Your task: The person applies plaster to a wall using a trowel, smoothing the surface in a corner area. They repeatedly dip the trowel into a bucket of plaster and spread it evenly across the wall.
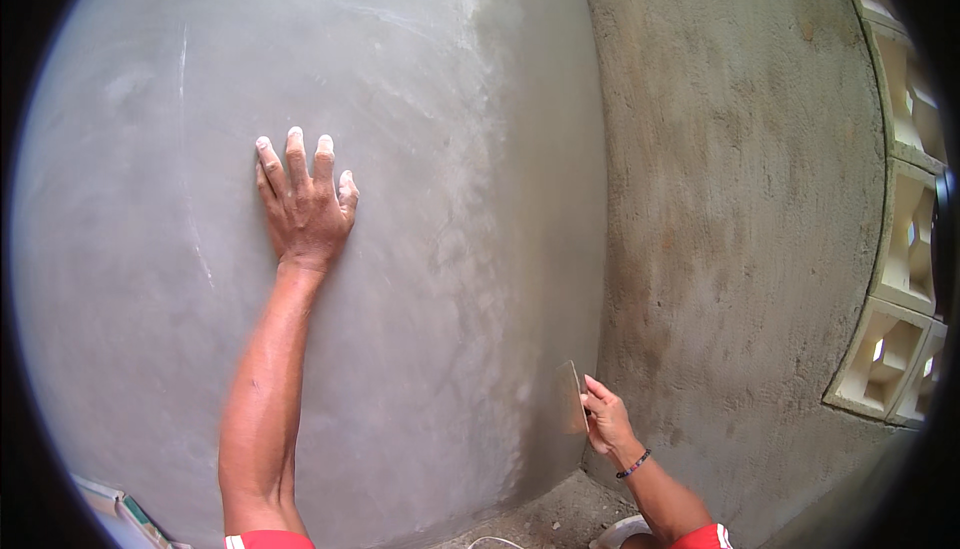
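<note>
My left hand lies flat against the smooth grey plastered wall, its fingers spread and their tips dusted white. Low on the right, my right hand is closed round the handle of a plastering trowel. The trowel's thin blade stands nearly on edge against the wall, close to the inside corner. Most of the handle is hidden by my fingers. Damp, darker plaster runs down the strip beside the corner, while the part of the wall under my left hand looks paler.
A rougher brown-grey wall meets the smooth one at the corner. Pale ventilation blocks are set into its right side. At the bottom, a pale bucket stands on gritty ground, partly behind my right forearm. A white and green framed object shows at lower left.
</note>
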